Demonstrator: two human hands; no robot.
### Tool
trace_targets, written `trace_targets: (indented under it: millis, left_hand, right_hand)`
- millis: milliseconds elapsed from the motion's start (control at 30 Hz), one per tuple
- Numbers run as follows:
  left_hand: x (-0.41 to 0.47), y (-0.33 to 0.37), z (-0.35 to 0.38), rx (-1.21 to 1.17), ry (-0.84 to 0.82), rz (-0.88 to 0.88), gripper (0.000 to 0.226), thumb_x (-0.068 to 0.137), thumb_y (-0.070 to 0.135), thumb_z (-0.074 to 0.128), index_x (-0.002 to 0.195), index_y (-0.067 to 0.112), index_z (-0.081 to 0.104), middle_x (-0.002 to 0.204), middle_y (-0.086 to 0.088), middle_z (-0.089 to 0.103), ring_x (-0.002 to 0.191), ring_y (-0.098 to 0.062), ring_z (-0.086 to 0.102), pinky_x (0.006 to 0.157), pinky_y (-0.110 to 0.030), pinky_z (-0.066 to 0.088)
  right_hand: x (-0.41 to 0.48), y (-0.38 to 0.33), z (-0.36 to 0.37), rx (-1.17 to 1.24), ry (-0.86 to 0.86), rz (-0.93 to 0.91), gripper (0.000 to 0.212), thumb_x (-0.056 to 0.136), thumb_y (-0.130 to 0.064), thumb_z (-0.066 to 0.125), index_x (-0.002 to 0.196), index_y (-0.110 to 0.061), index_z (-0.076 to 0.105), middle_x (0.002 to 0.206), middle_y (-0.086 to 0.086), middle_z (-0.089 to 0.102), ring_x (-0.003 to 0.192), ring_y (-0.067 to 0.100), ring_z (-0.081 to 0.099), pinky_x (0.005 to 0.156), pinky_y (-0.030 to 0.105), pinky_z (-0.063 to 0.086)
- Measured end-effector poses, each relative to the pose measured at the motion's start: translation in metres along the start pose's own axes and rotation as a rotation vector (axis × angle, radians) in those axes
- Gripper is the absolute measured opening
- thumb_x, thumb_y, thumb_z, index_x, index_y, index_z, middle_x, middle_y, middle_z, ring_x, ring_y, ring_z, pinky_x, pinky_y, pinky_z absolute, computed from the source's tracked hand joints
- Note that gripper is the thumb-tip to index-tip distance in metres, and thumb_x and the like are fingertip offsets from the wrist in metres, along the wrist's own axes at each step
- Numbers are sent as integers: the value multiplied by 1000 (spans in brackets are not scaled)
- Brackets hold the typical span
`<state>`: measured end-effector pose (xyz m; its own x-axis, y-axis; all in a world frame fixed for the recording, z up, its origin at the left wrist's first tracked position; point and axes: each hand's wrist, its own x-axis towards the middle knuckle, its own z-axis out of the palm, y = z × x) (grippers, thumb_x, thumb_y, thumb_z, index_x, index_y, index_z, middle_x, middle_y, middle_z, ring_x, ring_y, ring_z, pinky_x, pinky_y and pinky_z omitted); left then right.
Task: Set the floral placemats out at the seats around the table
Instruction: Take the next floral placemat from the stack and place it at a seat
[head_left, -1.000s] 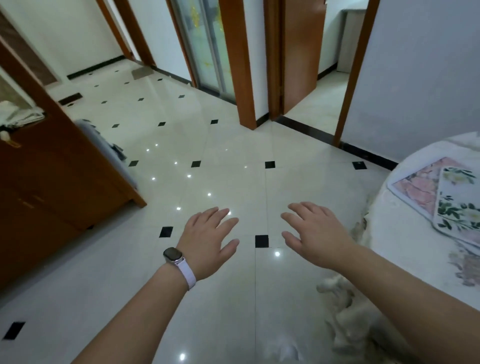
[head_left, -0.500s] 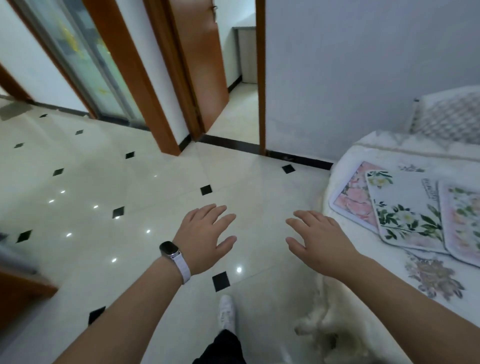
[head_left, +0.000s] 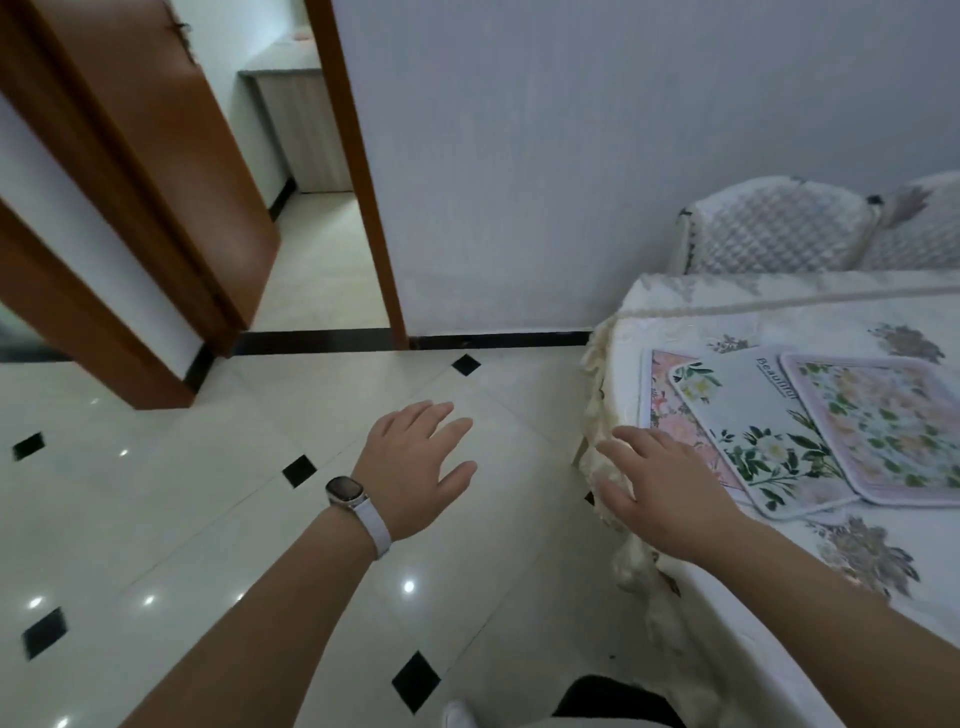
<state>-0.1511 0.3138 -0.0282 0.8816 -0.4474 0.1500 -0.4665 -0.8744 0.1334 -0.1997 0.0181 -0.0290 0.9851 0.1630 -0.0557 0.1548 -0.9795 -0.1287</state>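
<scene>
- Both my hands are out in front, palms down, holding nothing.
- left hand (head_left: 415, 467): over the floor (head_left: 208, 519), fingers spread and apart. Well clear of the table. Smartwatch (head_left: 344, 491) on that wrist, white strap, screen dark.
- right hand (head_left: 660, 488): fingers loosely apart, hovering at the table's left edge, where the lace trim of the tablecloth (head_left: 779, 312) hangs down. Fingertips just beside the near-left corner of the mat stack; I can't tell if they touch it.
- floral placemats (head_left: 769, 431): three in an overlapping pile on the table near its left edge, none set out at a seat.
- Bottom mat (head_left: 655, 395): pink roses, mostly covered, only its left strip shows.
- Middle mat: white with green leaves and white flowers, lies skewed over the pink one. The word "Beautiful" is printed near its far edge; a smaller line beneath is too small for me to read.
- Top mat (head_left: 878, 421): pink border, dense small flowers, overlaps the middle mat's right side and runs off toward the right of view.
- Tablecloth is cream with a printed flower pattern.
- Two quilted chair backs (head_left: 779, 234) stand behind the table's far edge, against the wall.
- Open wooden door (head_left: 171, 156) at far left.
</scene>
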Motion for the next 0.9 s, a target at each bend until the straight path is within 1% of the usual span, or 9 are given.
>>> trace_targets:
  millis: [67,167,333,433,533,667,767,900]
  left_hand:
    - [26,-1,8,-26,-19,67,52,87,53,40,128,25,56,134,-3,57,126,-26,49,100,-45,40]
    - [66,1,22,-63,-23,161,50,87,52,40,125,25,58,131,-3,59,124,-26,51,99,-44,41]
    - [144,16,46,-95,-64,281,47,88,51,42,124,25,57,130,-2,59,122,-26,52,97,-44,42]
    - [192,33,55,-84,-93,355,47,88,49,41,124,24,59,130,-3,59,122,-26,52,97,-44,42]
    - [239,49,61,-62,-125,402,49,87,50,39,123,24,60,130,-3,60,122,-26,52,98,-44,41]
    - [295,74,71,-40,-138,476,48,87,51,40,123,26,60,129,-1,59,120,-25,53,96,-43,42]
    - [329,98,79,-37,-154,566,47,86,51,43,123,26,59,129,-1,60,119,-25,54,95,-43,43]
    - [362,140,93,-46,-216,707,47,86,51,44,123,25,60,128,-3,61,117,-27,55,95,-45,45]
  right_hand:
    - [0,11,2,-26,-23,63,50,89,-48,42,129,-23,59,137,2,57,126,27,51,100,46,41]
    - [10,34,2,-43,-70,167,51,92,-51,40,135,-26,54,145,0,50,134,25,44,107,46,37]
    - [41,76,10,-6,-22,284,47,94,-47,47,135,-26,53,144,0,50,133,24,43,104,44,38]
    - [64,103,16,58,-22,357,46,94,-48,45,134,-27,52,144,-2,48,132,24,43,102,43,38]
    - [86,131,16,101,-20,423,48,95,-48,44,138,-27,48,148,-1,44,134,23,41,104,42,36]
    - [105,170,9,133,31,481,49,95,-48,44,138,-25,48,146,1,46,131,25,43,102,43,38]
    - [102,196,2,147,53,554,50,95,-49,45,140,-26,47,148,1,44,134,24,41,105,42,36]
    - [78,225,4,200,71,697,51,97,-50,40,142,-27,43,152,-1,38,137,22,36,109,42,35]
